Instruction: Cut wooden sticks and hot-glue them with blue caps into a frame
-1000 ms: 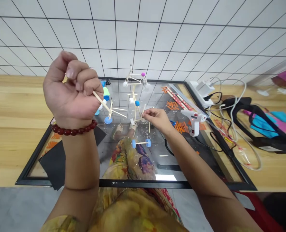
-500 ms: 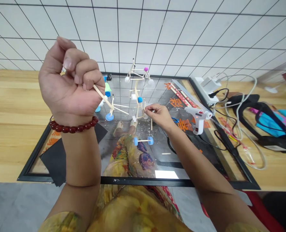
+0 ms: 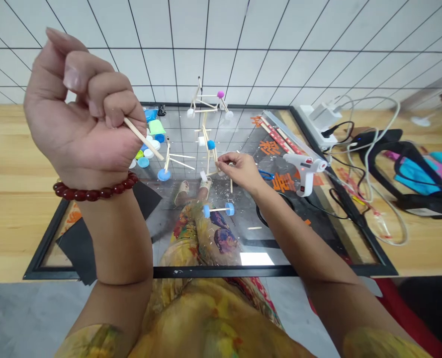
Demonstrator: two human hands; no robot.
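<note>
Our left hand [image 3: 82, 114] is fisted on a thin wooden stick [image 3: 142, 139], raised; our right hand [image 3: 239, 169] pinches the pale stick-and-cap frame [image 3: 207, 130] on the glass tabletop [image 3: 250, 243] — partly built, we judge — a blue-capped stick axle [image 3: 217, 210] lies loose.

Bright, even light with faint shadows. The glass [image 3: 164, 233] mirrors the tiled wall [image 3: 280, 44] and carries 1 white glare patch near its front edge. Wide-angle distortion bends the wall's lines behind the glass. The left hand [image 3: 79, 119], above the glass's left side, looms oversized; focus is sharp.
</note>
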